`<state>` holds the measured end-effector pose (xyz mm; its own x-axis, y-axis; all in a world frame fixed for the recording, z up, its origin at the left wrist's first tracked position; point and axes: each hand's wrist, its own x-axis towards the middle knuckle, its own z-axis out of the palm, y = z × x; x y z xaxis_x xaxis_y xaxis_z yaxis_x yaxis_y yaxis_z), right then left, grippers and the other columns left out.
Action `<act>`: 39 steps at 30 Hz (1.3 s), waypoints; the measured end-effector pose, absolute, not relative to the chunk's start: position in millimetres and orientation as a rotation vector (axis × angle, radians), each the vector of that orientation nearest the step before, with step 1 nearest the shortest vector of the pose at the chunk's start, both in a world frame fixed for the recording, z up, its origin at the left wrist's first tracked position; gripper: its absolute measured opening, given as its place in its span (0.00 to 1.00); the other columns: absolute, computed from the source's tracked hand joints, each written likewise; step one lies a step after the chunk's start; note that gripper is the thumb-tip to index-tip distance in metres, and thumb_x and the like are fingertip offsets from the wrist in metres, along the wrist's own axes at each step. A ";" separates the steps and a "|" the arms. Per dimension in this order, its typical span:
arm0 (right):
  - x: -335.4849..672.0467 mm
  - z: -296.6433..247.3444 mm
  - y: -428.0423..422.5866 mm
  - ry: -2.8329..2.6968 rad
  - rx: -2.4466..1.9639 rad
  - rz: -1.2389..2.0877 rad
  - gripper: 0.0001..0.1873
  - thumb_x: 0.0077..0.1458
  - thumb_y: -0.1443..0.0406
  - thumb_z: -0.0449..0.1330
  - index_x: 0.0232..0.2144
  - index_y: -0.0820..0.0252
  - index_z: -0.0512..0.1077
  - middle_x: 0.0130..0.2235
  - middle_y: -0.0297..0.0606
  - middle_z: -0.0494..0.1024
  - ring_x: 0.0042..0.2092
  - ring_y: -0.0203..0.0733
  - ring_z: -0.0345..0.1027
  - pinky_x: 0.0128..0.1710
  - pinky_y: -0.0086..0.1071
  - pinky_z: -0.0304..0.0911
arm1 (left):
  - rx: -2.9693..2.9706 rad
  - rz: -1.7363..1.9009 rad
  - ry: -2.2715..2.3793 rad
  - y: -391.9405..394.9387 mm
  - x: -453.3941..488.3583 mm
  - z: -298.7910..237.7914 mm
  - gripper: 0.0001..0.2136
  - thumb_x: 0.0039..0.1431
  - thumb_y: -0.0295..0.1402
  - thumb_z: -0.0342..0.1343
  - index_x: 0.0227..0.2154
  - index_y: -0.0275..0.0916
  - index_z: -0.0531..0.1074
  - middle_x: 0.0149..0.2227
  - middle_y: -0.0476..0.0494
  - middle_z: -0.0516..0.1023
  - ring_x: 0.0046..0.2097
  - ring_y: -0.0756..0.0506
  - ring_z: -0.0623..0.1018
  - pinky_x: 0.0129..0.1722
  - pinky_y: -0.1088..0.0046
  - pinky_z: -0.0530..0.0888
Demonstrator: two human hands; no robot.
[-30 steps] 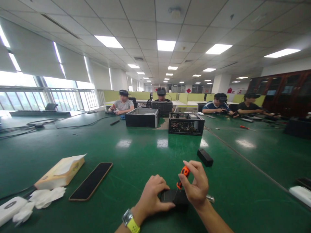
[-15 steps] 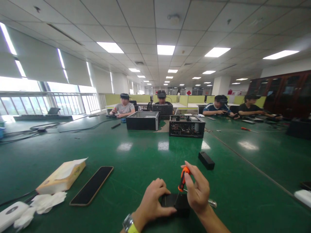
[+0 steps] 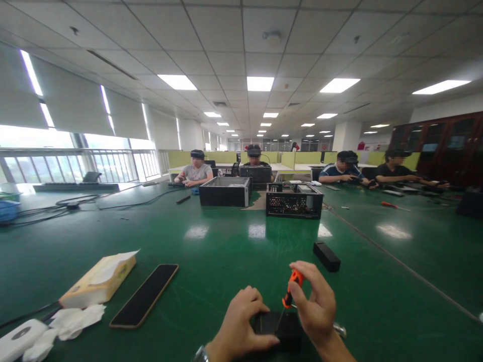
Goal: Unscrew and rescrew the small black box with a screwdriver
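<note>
My left hand (image 3: 238, 326) lies curled over the left side of a small flat black box (image 3: 281, 327) on the green table (image 3: 226, 251), holding it down. My right hand (image 3: 319, 306) pinches an orange-handled screwdriver (image 3: 291, 290) upright, its thin shaft pointing down onto the top of the box. A small silver part (image 3: 339, 330) shows just right of that hand.
A phone (image 3: 145, 295) lies face up at the left, beside a tissue box (image 3: 98, 278), crumpled tissues (image 3: 77, 319) and a white device (image 3: 17, 339). A black block (image 3: 326, 256) sits ahead. Two open computer cases (image 3: 225, 191) (image 3: 294, 200) stand farther off; several people work at the far side.
The view has tilted up a little, so hands and box sit lower in frame. The screwdriver stands more upright on the box than a second ago.
</note>
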<state>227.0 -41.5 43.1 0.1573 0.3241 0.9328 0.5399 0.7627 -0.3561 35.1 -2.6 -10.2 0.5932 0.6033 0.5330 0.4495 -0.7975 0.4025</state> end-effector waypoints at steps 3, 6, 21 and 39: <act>226.2 44.0 -41.3 -1.410 -0.759 -0.218 0.17 0.56 0.71 0.62 0.49 0.56 0.73 0.38 0.37 0.73 0.37 0.39 0.70 0.36 0.32 0.68 | 2.599 0.978 0.867 -3.5 34.6 -9.9 0.22 0.39 0.49 0.72 0.32 0.38 0.78 0.33 0.43 0.73 0.36 0.41 0.72 0.35 0.67 0.67; 225.6 43.9 -43.0 -1.419 -0.772 -0.155 0.19 0.61 0.73 0.55 0.53 0.56 0.70 0.39 0.38 0.76 0.38 0.40 0.72 0.38 0.34 0.69 | 2.600 0.975 0.854 -3.0 34.0 -10.1 0.22 0.40 0.50 0.72 0.31 0.37 0.77 0.33 0.43 0.73 0.35 0.41 0.72 0.34 0.67 0.67; 227.4 37.2 -40.2 -1.411 -0.787 -0.147 0.16 0.60 0.70 0.57 0.50 0.56 0.72 0.42 0.41 0.77 0.42 0.44 0.73 0.40 0.37 0.71 | 2.572 1.050 0.804 -2.0 35.1 -12.8 0.26 0.46 0.60 0.62 0.31 0.38 0.77 0.31 0.43 0.74 0.35 0.42 0.72 0.33 0.69 0.67; 227.1 38.3 -41.2 -1.384 -0.812 -0.157 0.17 0.61 0.71 0.55 0.52 0.57 0.71 0.39 0.41 0.78 0.38 0.42 0.74 0.36 0.36 0.71 | 2.586 1.077 0.800 -0.1 35.4 -16.7 0.28 0.45 0.63 0.60 0.30 0.39 0.77 0.30 0.43 0.75 0.33 0.42 0.73 0.34 0.67 0.69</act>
<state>227.1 -41.2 38.3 0.2227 0.3530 0.9088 0.5476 0.7259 -0.4161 35.4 -0.1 -16.7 0.5814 0.5647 0.5858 0.3975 -0.8253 0.4011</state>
